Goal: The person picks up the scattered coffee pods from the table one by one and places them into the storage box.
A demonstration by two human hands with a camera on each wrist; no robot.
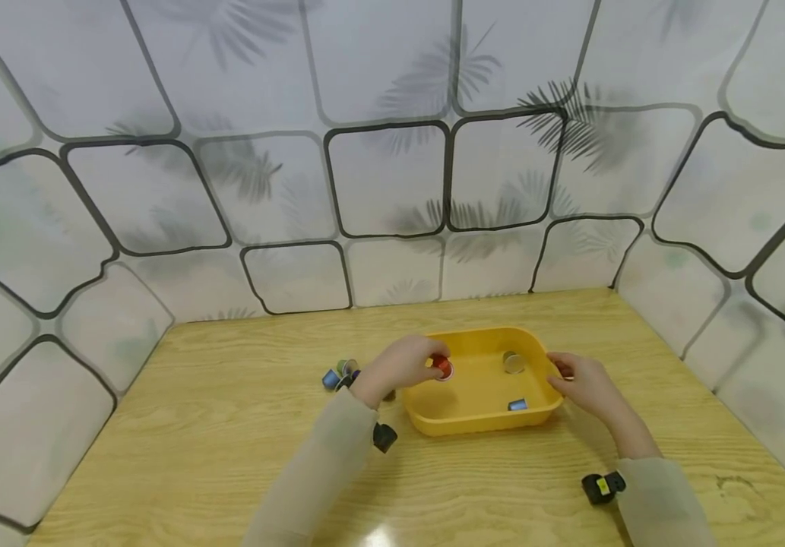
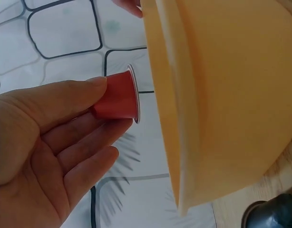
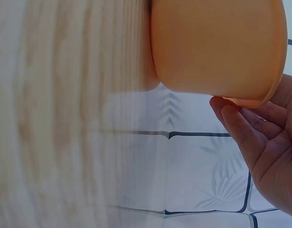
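My left hand pinches a red coffee capsule between thumb and fingers. It holds the capsule over the left part of a yellow tray, and in the left wrist view the silver-rimmed end points toward the tray's edge. At the tray's right end, my right hand grips the rim, with fingertips under the lip in the right wrist view. Inside the tray lie a pale gold capsule near the right and a blue capsule near the front wall, apart from each other.
Left of the tray, partly behind my left wrist, several capsules are bunched on the wooden table, a blue one outermost. A dark capsule stands close to the tray in the left wrist view. Patterned cloth walls border the table.
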